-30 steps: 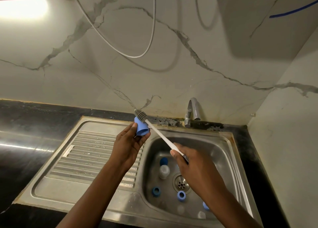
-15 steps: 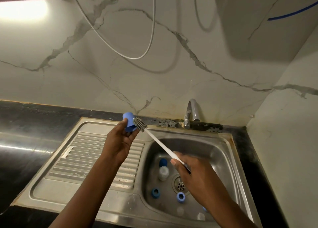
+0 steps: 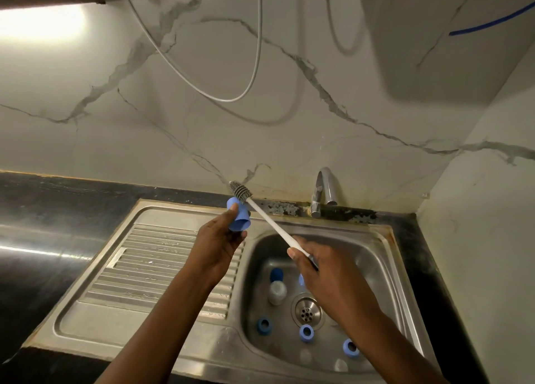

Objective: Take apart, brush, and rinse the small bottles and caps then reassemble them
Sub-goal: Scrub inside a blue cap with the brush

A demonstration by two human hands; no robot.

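Observation:
My left hand point(image 3: 217, 244) holds a blue cap point(image 3: 238, 217) above the left rim of the sink basin. My right hand point(image 3: 324, 270) grips the white handle of a bottle brush point(image 3: 266, 218). Its grey bristle head point(image 3: 240, 190) sits just above and behind the cap, outside it. Down in the basin point(image 3: 373, 256) lies a small translucent bottle with a dark blue cap point(image 3: 277, 286). Three loose blue caps point(image 3: 306, 333) lie around the drain point(image 3: 307, 311), and two small clear bottles point(image 3: 340, 365) lie near the front wall.
A ribbed steel draining board point(image 3: 162, 268) lies left of the basin, set in a black counter point(image 3: 43, 210). A chrome tap point(image 3: 324, 192) stands at the back against the marble wall. A grey hose point(image 3: 231, 98) loops down the wall above.
The brush head has come out from beside the cap's mouth and now sits above the cap. My left hand has turned the cap and shifted slightly right.

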